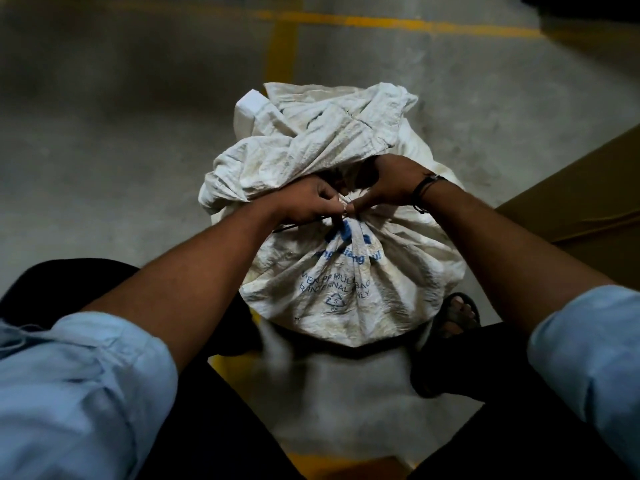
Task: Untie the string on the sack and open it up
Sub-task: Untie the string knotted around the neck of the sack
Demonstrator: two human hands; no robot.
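Observation:
A white woven sack (346, 282) with blue print stands on the floor between my legs, its neck gathered tight. Above the neck the loose top of the sack (311, 140) flops away from me. A thin dark string (298, 226) trails out to the left from the knot at the neck. My left hand (308, 202) pinches the string at the knot with curled fingers. My right hand (384, 185) meets it from the right, thumb and fingers pinching at the same knot. The knot itself is mostly hidden between my fingertips.
The sack stands on a grey concrete floor with yellow painted lines (284, 46). A brown cardboard surface (588, 188) lies to the right. My foot in a dark sandal (457, 313) sits beside the sack's lower right. My knees flank the sack.

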